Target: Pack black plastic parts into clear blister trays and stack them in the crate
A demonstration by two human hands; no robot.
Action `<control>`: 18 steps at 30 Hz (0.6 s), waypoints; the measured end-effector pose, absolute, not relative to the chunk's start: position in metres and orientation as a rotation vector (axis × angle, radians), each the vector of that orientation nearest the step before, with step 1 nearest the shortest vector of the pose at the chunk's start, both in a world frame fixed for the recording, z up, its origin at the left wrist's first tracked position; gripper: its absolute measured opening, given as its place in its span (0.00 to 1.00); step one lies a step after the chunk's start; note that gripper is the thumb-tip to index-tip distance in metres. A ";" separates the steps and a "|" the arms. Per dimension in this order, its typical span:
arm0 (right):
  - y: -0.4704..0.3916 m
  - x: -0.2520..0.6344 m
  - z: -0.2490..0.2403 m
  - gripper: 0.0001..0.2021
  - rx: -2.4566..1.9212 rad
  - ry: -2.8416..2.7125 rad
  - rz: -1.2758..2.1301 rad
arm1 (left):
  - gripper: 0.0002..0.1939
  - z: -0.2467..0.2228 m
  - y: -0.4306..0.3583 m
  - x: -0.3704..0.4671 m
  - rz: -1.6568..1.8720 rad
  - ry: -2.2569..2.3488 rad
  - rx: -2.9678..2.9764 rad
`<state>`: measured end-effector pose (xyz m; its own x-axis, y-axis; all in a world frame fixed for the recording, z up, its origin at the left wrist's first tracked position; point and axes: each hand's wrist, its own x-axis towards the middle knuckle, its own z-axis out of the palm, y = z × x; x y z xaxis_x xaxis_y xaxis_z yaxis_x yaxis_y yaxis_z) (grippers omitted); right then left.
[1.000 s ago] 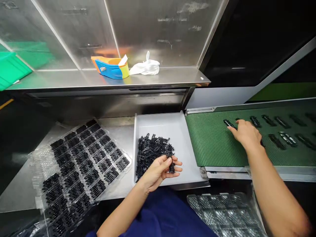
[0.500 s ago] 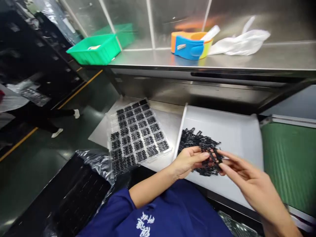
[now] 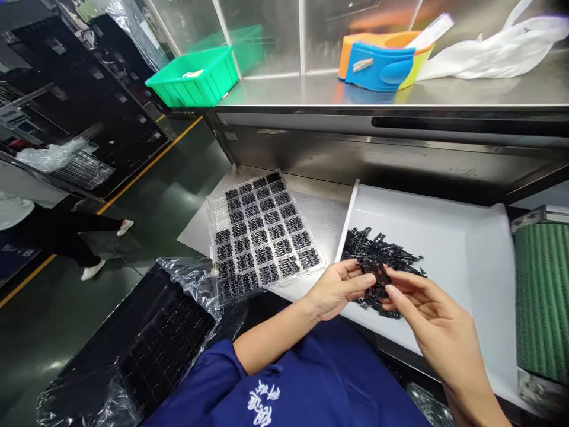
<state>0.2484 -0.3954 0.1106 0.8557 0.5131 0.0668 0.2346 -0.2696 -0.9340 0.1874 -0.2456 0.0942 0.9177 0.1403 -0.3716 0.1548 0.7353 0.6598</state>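
Between finger and thumb, my left hand (image 3: 340, 289) grips several small black plastic parts (image 3: 374, 276), lined up side by side. My right hand (image 3: 427, 305) pinches the right end of the same row. Both hands are over the near left part of a white tray (image 3: 444, 237). Behind and under them lies a loose heap of the same black parts (image 3: 377, 246), partly hidden by my fingers. To the left, a clear plastic tray with compartments (image 3: 322, 264) rests tilted on the metal bench, most cells filled with rows of black parts and a few at its left edge bare.
A green bin (image 3: 193, 80) and a blue, orange and yellow holder (image 3: 380, 65) stand on the metal shelf beside a white bag (image 3: 498, 50). A green conveyor belt (image 3: 542, 296) runs at right. Plastic-wrapped black trays (image 3: 169, 332) sit lower left. A person (image 3: 57, 228) walks at far left.
My view has shifted, so the bench things appear displaced. My right hand has come in closer to the left one, around the held black parts. The person at left has moved slightly.
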 end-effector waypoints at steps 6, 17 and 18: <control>-0.427 0.263 0.115 0.21 -2.137 -1.094 -0.153 | 0.31 0.092 -0.254 0.192 -0.126 0.407 0.908; -0.484 0.285 0.112 0.36 -2.042 -1.015 0.100 | 0.37 0.095 -0.299 0.231 -0.538 0.187 0.806; -0.491 0.288 0.110 0.36 -2.056 -1.016 0.104 | 0.36 0.093 -0.305 0.236 -0.551 0.188 0.809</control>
